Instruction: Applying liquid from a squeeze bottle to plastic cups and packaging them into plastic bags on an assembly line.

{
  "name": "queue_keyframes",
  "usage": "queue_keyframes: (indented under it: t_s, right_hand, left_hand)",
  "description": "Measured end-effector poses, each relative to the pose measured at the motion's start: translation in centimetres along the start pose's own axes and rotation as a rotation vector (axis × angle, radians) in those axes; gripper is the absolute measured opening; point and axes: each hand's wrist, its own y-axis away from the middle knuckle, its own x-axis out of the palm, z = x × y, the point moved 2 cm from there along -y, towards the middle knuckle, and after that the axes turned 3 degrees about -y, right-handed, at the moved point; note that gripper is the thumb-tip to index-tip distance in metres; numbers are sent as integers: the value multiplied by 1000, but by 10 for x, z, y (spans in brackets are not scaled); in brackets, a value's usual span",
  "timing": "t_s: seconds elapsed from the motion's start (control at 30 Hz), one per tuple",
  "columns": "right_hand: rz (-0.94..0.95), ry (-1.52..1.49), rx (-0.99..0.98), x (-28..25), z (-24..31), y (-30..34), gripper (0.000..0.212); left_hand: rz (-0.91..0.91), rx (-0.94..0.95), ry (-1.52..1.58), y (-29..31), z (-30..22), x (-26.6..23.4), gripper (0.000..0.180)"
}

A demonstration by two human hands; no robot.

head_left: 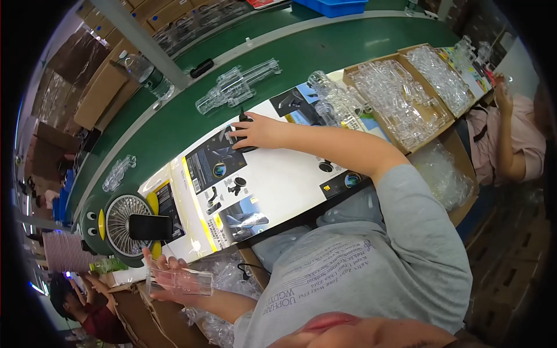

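Observation:
My left hand [165, 277], at the lower left, grips a clear plastic part [200, 283] shaped like a short tube or open box. My right hand [259, 131] reaches over the white printed cardboard [284, 194]. Its fingers close around a small black object [248, 117], mostly hidden beneath them. Just beyond this hand, on the green tabletop [301, 52], lies a long clear plastic assembly [238, 87]. A smaller clear piece [119, 173] rests farther left. More clear parts [336, 101] sit on the cardboard right of my right hand.
Open boxes of clear parts [400, 104] stand at the right. A green fan [125, 226] with a dark phone [149, 227] before it is at the left. A water bottle [148, 75] stands by a post. Another person [505, 133] sits at the right.

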Motion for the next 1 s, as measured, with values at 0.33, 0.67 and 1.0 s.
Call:
queue_keyframes:
  t_s: [0.33,0.67,1.0]
  right_hand:
    - [-101,-241,120,-57,-20,-23,49]
    - [-1509,-1709,488,-176,-81,41,33]
    - [-1743,-1951,429,-204,-73,67,38]
  left_hand:
    - [-275,-205,-668,-66,49,13,97]
    - [-23,-536,-315,-208,195,24,55]
    - [100,-340,-714,-211,257,47,54]
